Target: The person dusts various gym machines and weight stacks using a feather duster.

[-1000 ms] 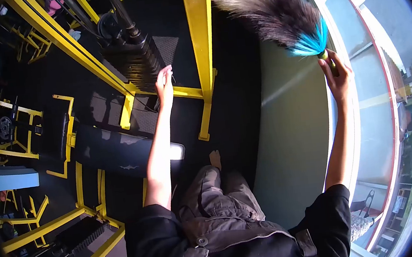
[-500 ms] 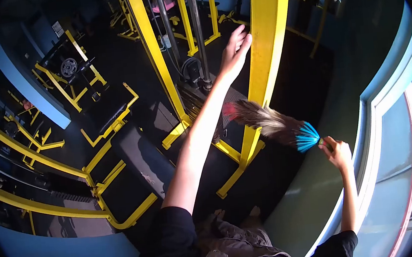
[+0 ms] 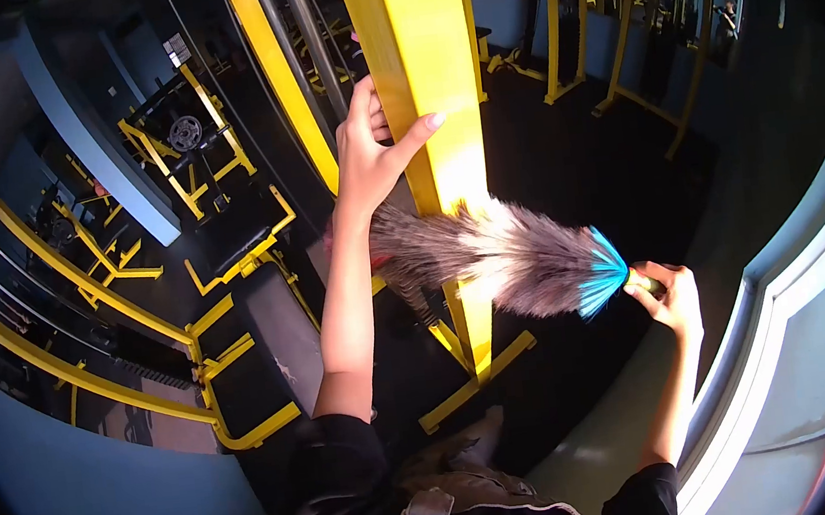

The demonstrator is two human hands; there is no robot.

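My left hand [image 3: 376,151] is wrapped round the left edge of a yellow steel post [image 3: 441,94], part of a gym machine. Its thumb lies across the post's front face, and the other fingers curl along the side. In my right hand [image 3: 673,295] is a feather duster [image 3: 524,261], gripped by its short handle. The duster has grey-brown and whitish feathers with a bright blue collar near the handle. It stretches leftward across the lower part of the post, and its far end passes behind my left forearm.
A padded bench [image 3: 276,317] and a curved yellow frame [image 3: 85,302] stand to the left. Behind it is a rack with a weight plate [image 3: 185,133]. A pale window frame [image 3: 781,319] runs along the right wall. The post's foot [image 3: 476,382] juts out across the dark floor.
My left hand has come down and closed on the post. The duster has moved left and now lies across it. My view has shifted, bringing the post nearer the middle.
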